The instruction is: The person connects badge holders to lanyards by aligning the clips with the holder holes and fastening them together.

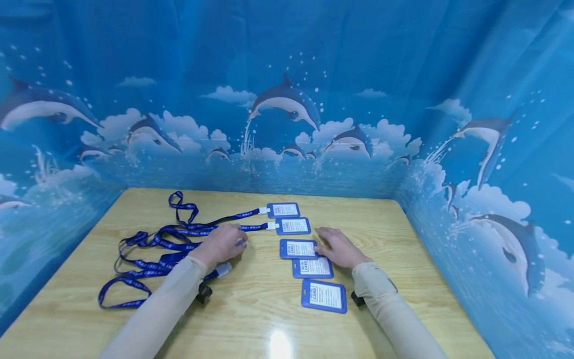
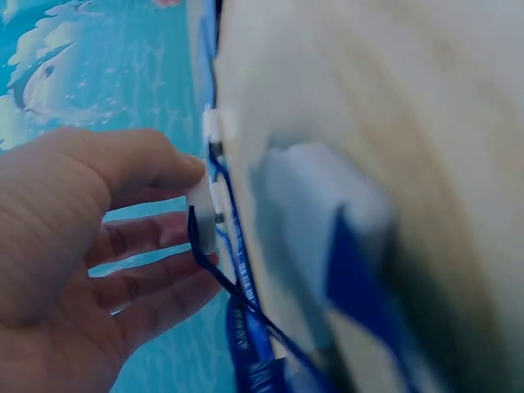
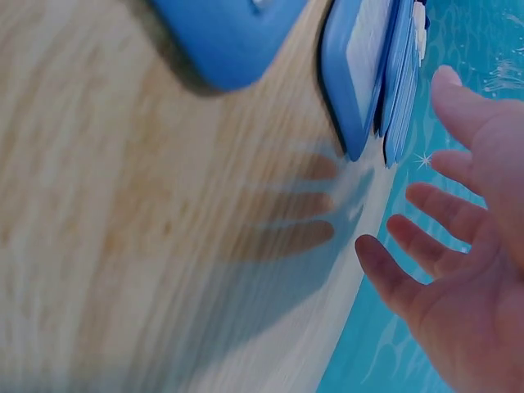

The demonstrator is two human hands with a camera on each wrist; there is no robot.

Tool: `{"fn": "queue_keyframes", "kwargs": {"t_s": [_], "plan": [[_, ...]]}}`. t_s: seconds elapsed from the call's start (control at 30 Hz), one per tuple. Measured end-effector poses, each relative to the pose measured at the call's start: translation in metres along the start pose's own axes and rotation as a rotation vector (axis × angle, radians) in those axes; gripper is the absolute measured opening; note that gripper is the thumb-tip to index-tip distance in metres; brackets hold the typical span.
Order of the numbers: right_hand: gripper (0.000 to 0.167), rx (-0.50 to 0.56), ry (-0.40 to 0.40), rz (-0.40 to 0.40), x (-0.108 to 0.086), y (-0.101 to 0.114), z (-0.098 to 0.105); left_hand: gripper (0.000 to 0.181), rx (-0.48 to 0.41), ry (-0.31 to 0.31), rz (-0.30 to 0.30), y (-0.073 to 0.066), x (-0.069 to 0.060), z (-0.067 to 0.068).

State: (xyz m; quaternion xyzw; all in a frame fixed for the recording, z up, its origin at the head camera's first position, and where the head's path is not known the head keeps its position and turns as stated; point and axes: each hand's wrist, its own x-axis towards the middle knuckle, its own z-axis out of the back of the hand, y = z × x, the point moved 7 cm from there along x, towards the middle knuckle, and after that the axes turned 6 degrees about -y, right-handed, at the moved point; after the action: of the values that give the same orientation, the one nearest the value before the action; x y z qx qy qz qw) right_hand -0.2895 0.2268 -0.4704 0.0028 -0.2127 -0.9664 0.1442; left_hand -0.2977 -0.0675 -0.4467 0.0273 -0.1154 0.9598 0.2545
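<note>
My left hand (image 1: 220, 245) pinches the white clip (image 2: 199, 214) of a blue lanyard (image 2: 237, 295) between thumb and fingers, just above the table. Beside it lies another white clip (image 1: 222, 269) on a lanyard, large and blurred in the left wrist view. With fingers spread, my right hand (image 1: 342, 247) hovers by the right edge of a blue card holder (image 1: 298, 248). Its thumb overlaps that holder in the head view; whether it touches cannot be told. Two more loose holders, a middle one (image 1: 313, 268) and a near one (image 1: 324, 295), lie closer to me.
Two card holders, the far one (image 1: 283, 210) and the one before it (image 1: 293, 226), have lanyards clipped on. Blue lanyards (image 1: 168, 244) lie tangled at the left of the wooden table (image 1: 251, 319). A dolphin-printed curtain (image 1: 202, 99) encloses the back and sides.
</note>
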Motion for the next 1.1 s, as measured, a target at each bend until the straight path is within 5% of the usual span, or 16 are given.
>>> {"fn": "queue_keyframes", "kwargs": {"t_s": [0.2,0.4,1.1], "plan": [[0.073,-0.012,0.051,0.027,0.003,0.007,-0.005,0.025,-0.036,-0.051,0.017,0.003,0.001,0.017],[0.072,-0.001,0.084,0.023,0.008,0.011,-0.009,0.024,-0.060,-0.109,-0.028,-0.002,0.003,0.027],[0.056,-0.017,0.066,-0.021,0.023,0.008,-0.018,0.018,-0.031,-0.108,-0.165,-0.028,0.025,0.026]]}}
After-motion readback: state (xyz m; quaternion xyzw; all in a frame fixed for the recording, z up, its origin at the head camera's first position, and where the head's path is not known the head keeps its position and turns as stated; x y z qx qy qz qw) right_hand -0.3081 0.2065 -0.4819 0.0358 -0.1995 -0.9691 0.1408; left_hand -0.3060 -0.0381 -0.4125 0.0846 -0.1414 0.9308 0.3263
